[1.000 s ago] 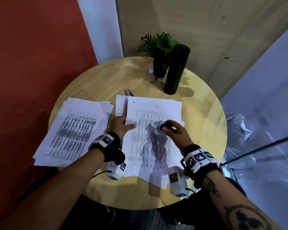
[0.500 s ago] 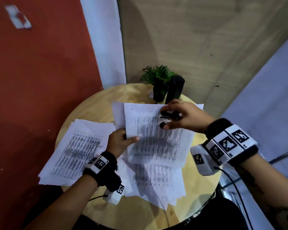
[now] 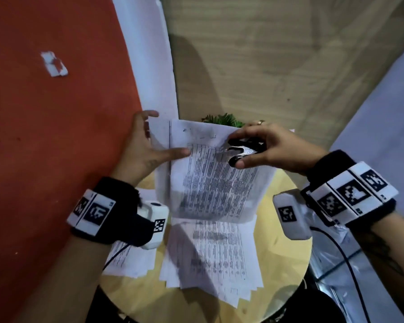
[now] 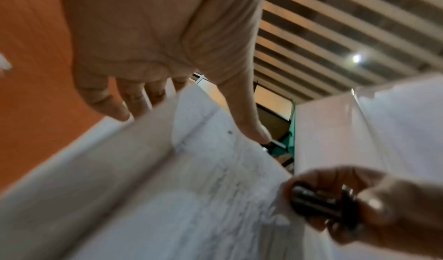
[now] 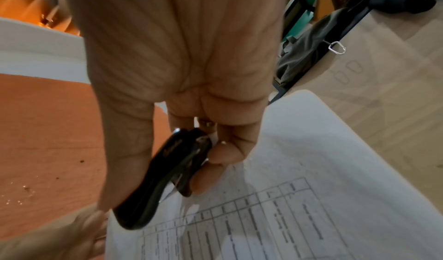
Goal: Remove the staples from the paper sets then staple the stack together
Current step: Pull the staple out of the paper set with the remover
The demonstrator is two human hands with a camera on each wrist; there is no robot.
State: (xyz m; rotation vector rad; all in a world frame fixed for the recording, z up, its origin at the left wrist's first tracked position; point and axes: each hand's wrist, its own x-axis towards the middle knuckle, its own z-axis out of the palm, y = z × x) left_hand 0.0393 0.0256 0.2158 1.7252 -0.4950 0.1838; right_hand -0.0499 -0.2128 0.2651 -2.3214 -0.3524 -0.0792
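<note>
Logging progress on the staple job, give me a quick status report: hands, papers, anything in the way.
Left hand pinches raised paper set at its edge. Right hand grips black staple remover against the top page. More sheets lie on the table. Nothing blocking.

nothing here can be read as words or numbers. the lifted paper set point(image 3: 210, 183) carries a printed table in rows and columns, seen closest in the right wrist view, but its print is too blurred to make out. the sheets on the table point(image 3: 210, 257) bear the same kind of smeared print. the black staple remover point(image 5: 165, 177) has a faint embossed mark on its side, not legible. the wrist bands point(image 3: 350, 194) show only black-and-white square code markers.
</note>
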